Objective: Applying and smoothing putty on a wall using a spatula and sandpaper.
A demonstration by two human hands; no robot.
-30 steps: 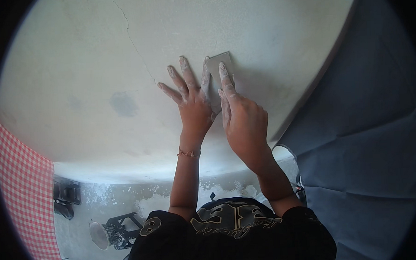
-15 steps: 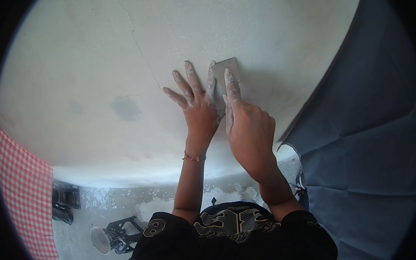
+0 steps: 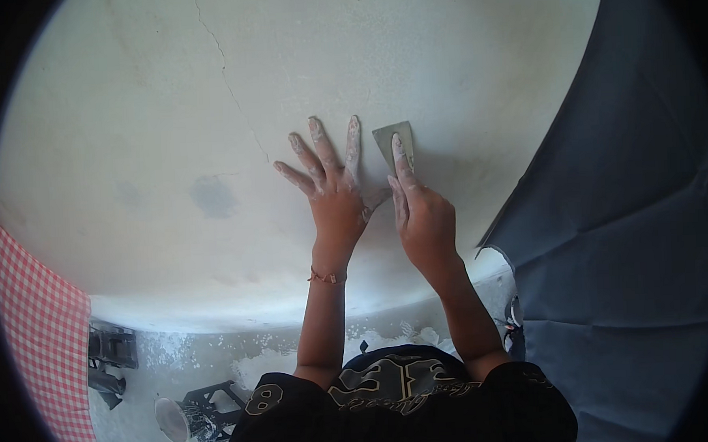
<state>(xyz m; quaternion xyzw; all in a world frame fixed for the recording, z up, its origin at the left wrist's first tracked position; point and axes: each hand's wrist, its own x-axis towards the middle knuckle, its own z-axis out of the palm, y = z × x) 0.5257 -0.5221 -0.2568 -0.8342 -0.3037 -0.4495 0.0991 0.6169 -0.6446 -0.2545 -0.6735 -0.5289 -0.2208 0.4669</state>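
Against a pale plastered wall (image 3: 159, 111), my left hand (image 3: 336, 198) lies flat with its fingers spread, holding nothing. White paste or dust coats its fingers. My right hand (image 3: 426, 218) grips a putty knife (image 3: 385, 141), its index finger stretched along the grey, wide-ended blade. The blade lies against the wall just right of my left index finger, with a small gap between them. The knife's handle is hidden inside my right hand. A thin crack (image 3: 225, 72) runs down the wall up and left of my left hand, and a grey damp-looking patch (image 3: 213, 196) sits further left.
A dark grey cloth (image 3: 623, 241) hangs along the right side. A red-and-white checked cloth (image 3: 46, 321) hangs at the left. Below, on the spattered floor (image 3: 151, 380), stand a dark stool-like frame (image 3: 212, 409) with a pale round container (image 3: 171, 421) and black objects (image 3: 111, 350).
The putty knife and my right hand have moved slightly down and to the right, away from my left index finger. My left hand stays spread on the wall.
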